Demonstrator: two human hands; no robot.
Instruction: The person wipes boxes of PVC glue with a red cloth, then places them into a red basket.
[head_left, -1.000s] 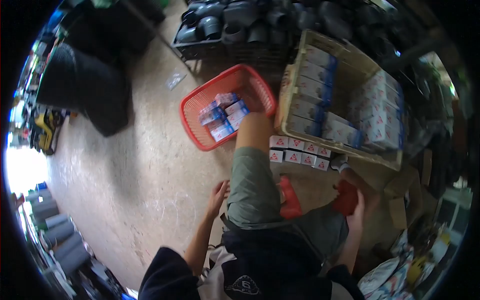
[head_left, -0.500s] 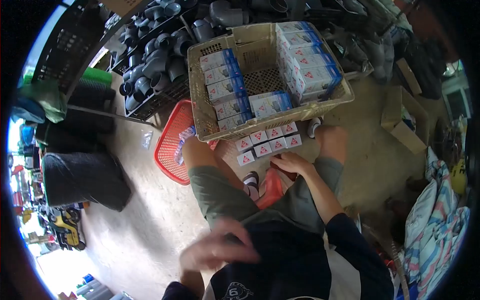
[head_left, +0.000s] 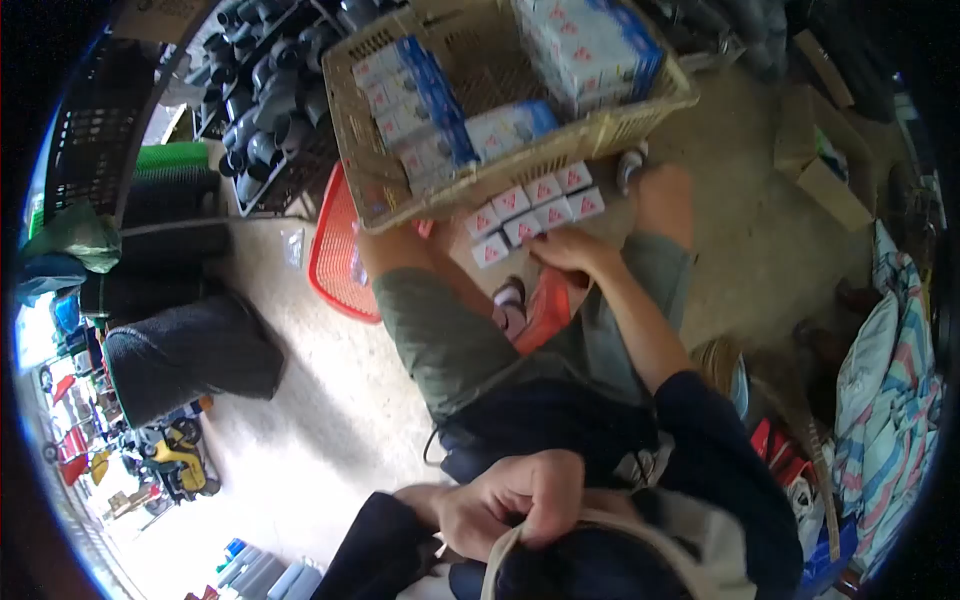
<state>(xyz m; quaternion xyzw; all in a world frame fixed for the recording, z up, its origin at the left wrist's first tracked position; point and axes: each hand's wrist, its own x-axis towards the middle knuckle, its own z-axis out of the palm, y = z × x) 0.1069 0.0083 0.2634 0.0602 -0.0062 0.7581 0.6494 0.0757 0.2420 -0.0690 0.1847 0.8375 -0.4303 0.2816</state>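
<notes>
The person sits low on the concrete floor (head_left: 300, 440) with knees apart. The right hand (head_left: 568, 250) reaches forward and lies with loosely curled fingers on the small white boxes (head_left: 530, 212) with red triangle marks, which stand in two tight rows on the floor just below the front edge of the tan basket (head_left: 470, 175). Whether the fingers have closed round one box or only touch the near row, I cannot tell.

The left hand (head_left: 510, 505) is drawn back close to the chest, its fingers curled shut on a pale strap (head_left: 500, 560) near the bottom edge of the view.

The tan basket holds larger blue-and-white boxes (head_left: 415, 100), some stacked along its left wall, some at its far right corner. A red basket (head_left: 335, 260) shows partly behind the left knee. An orange bag (head_left: 548, 310) lies between the legs, just below the small boxes.

The risk here, as I judge it: the rows are packed tight, so a pull on one box could drag or tip its neighbours and break the line. The right forearm also passes close to the basket's front edge; a knock there could shift it onto the far row. With the left hand busy at the strap, nothing steadies the rows.
</notes>
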